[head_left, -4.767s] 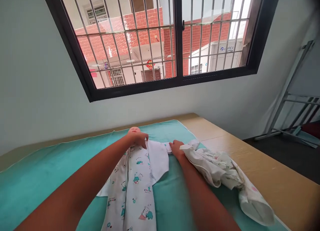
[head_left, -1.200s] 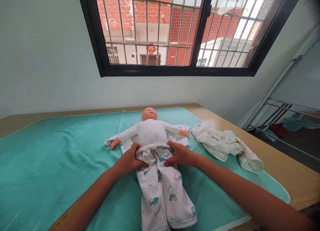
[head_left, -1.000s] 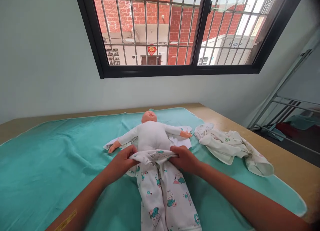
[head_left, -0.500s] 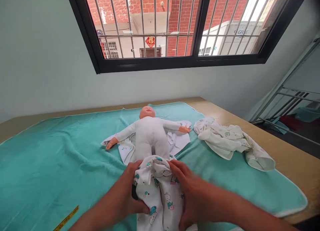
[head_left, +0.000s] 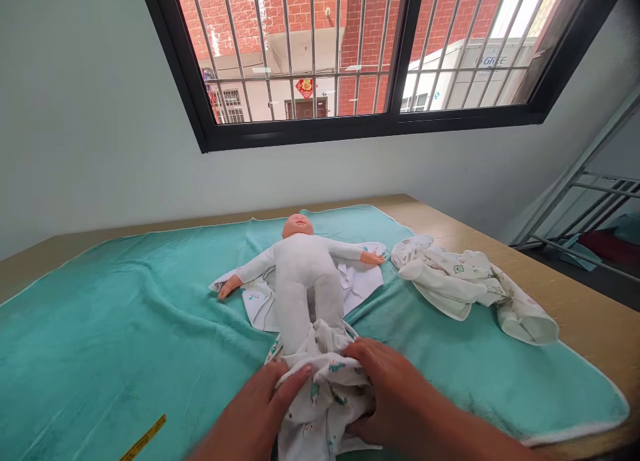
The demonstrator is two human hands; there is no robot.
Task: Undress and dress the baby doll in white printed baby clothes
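A baby doll (head_left: pixel 303 268) with a white cloth body lies face up on a teal towel (head_left: pixel 125 321), arms spread, head toward the window. Under its torso lies an opened white printed top (head_left: pixel 363 284). White printed baby trousers (head_left: pixel 325 381) are bunched down around the doll's lower legs. My left hand (head_left: pixel 273 401) grips the bunched fabric on the left, fingers curled over it. My right hand (head_left: pixel 385 388) clasps the same bundle from the right. The doll's feet are hidden in the cloth.
A crumpled white printed garment (head_left: pixel 470 284) lies to the right, at the towel's edge. The wooden table (head_left: pixel 575 314) shows bare at the right. A yellow tape strip (head_left: pixel 145 438) lies near the front left. A barred window (head_left: pixel 350 54) is above; a metal frame (head_left: pixel 585 188) stands at right.
Both hands have pulled the trousers from the doll's waist down to its lower legs, bunching the cloth. The doll's white thighs now show.
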